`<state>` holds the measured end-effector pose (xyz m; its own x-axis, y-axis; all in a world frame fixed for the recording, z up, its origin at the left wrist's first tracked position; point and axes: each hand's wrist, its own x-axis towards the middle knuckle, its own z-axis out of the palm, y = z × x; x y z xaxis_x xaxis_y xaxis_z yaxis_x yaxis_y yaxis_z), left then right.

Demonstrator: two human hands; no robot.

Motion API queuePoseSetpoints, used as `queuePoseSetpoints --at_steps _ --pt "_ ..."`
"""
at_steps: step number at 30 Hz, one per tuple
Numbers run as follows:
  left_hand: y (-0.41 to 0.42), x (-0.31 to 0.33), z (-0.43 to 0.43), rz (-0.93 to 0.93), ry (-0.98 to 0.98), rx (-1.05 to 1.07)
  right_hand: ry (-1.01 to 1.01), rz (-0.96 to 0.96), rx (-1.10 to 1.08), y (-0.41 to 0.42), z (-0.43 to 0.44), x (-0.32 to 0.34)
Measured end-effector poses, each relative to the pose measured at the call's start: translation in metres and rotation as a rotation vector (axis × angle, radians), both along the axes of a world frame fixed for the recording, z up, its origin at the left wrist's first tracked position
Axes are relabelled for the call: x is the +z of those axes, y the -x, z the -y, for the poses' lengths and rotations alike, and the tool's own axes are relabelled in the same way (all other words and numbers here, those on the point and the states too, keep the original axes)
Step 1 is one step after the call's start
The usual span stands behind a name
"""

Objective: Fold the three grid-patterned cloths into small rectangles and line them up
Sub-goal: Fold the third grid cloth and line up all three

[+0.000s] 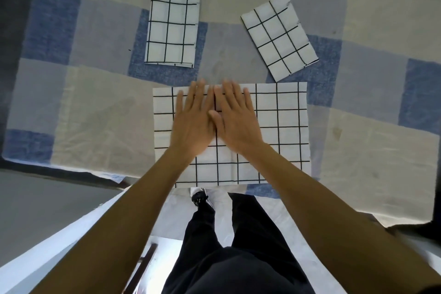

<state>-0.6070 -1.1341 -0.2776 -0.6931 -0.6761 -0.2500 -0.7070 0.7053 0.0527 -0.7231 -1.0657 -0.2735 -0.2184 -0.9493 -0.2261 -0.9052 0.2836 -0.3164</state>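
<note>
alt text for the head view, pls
Both hands, left hand and right hand, press flat on a large grid cloth on a checked tablecloth. Beyond lie two folded grid cloths: one straight, one angled.

Soft, even daylight; sharp tabletop, blurred hands.

You had flat, diffuse light across the checked tablecloth [358, 107], with no glare and only faint shadows under the folded cloths. Your left hand [193, 117] and right hand [235, 117] were smeared by motion blur, fingertips especially, while the grid lines on the large cloth [281, 126] stayed crisp. The wide-angle lens bowed the table edge and stretched your forearms toward the lower corners. The far left edge fell dark, and the floor below looked paler and softer.
</note>
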Motion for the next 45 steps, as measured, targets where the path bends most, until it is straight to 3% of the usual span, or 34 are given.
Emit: queuePoseSetpoints --at_steps 15,20,26,32,37,45 --pt "-0.039 0.001 0.016 0.043 -0.031 0.155 -0.061 -0.131 -0.134 0.061 -0.058 -0.015" --pt "0.008 0.014 0.007 -0.108 -0.015 -0.044 -0.039 -0.132 -0.139 0.061 -0.057 -0.016" --pt "0.058 0.017 0.015 -0.248 -0.008 -0.020 0.012 -0.126 -0.134 0.062 -0.059 -0.019" --pt "0.067 0.026 0.025 -0.255 -0.158 0.029 0.033 -0.072 -0.125 0.063 -0.060 -0.019" --pt "0.066 0.044 0.031 -0.265 -0.433 0.051 0.107 0.057 -0.171 0.063 -0.067 -0.008" --pt "0.070 0.099 0.036 -0.340 -0.469 0.084 0.236 0.208 -0.339 0.032 -0.075 0.032"
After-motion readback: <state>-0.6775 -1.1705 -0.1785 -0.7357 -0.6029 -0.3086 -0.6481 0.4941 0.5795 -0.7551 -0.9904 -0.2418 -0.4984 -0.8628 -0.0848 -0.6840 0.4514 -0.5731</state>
